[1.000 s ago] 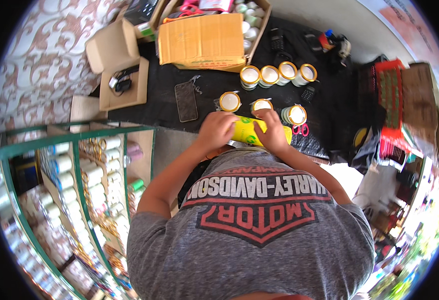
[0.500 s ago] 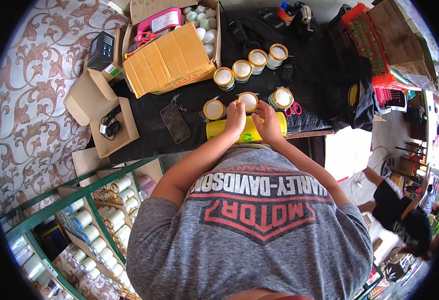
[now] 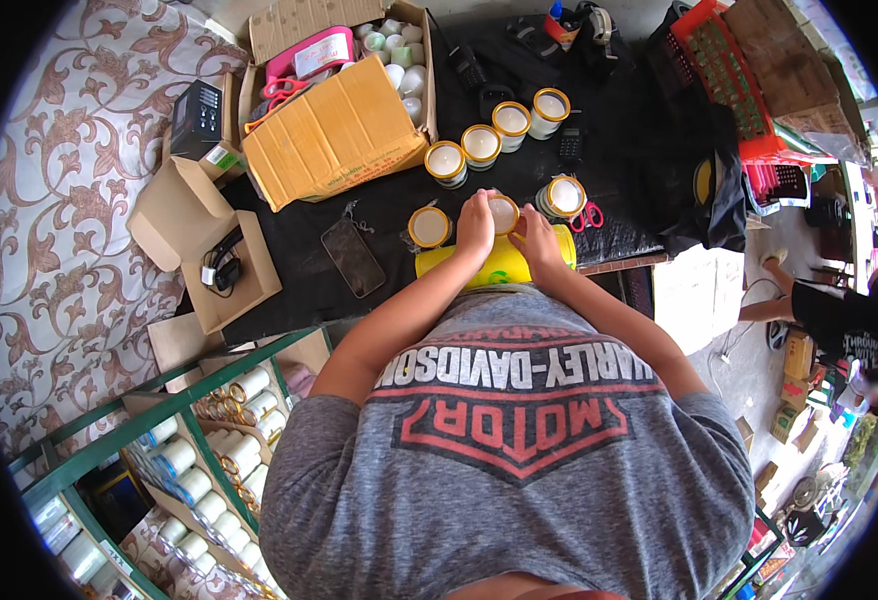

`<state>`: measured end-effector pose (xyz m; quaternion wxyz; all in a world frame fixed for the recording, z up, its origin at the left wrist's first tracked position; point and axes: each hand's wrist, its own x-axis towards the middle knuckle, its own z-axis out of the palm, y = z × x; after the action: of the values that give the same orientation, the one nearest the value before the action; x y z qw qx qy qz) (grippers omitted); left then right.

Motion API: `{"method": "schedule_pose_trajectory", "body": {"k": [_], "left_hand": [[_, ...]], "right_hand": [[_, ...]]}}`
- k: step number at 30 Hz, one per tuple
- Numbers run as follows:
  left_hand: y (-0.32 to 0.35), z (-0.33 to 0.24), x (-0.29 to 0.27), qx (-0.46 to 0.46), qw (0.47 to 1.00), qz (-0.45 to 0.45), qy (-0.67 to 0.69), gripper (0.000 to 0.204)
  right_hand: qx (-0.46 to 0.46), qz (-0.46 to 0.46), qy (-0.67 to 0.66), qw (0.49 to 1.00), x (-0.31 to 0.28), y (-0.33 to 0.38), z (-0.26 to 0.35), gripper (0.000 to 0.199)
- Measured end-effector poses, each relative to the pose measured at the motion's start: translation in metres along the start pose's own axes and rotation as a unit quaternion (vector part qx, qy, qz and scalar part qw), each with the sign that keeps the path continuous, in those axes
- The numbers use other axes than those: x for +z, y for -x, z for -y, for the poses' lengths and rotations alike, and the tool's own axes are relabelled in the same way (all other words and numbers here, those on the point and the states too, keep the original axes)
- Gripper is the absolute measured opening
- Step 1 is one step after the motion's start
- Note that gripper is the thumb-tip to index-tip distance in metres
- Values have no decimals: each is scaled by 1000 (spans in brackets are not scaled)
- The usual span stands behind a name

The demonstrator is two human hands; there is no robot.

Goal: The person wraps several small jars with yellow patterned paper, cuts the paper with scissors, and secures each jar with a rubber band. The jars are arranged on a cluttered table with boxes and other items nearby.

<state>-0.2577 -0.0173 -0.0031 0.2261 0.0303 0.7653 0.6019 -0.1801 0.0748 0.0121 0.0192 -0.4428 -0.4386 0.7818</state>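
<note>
Both my hands meet on one small white jar with a gold rim (image 3: 503, 212) standing on the black table cover. My left hand (image 3: 476, 222) grips its left side and my right hand (image 3: 536, 237) its right side. Just below the jar a yellow roll (image 3: 494, 268) lies across the table's near edge. Two similar gold-rimmed jars stand close by, one to the left (image 3: 428, 227) and one to the right (image 3: 565, 196). Red scissors (image 3: 589, 216) lie beside the right jar.
Several more gold-rimmed jars (image 3: 481, 146) stand in a row behind. A black phone (image 3: 352, 257) lies left. An open carton (image 3: 331, 120) holds white jars and a pink item. A green rack (image 3: 184, 455) of jars stands lower left. Another person (image 3: 839, 310) is at right.
The view has swung, so the table sits higher and more to the right. My hands have stayed together on the jar above the yellow roll.
</note>
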Motion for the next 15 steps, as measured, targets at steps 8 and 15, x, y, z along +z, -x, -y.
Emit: {"method": "schedule_pose_trajectory", "body": {"k": [8, 15], "left_hand": [[-9, 8, 5, -23, 998, -1, 53, 53], [27, 6, 0, -236, 945, 28, 226, 51]], "right_hand": [[23, 55, 77, 995, -20, 6, 9, 43], [-410, 100, 449, 787, -11, 9, 44, 37]]}}
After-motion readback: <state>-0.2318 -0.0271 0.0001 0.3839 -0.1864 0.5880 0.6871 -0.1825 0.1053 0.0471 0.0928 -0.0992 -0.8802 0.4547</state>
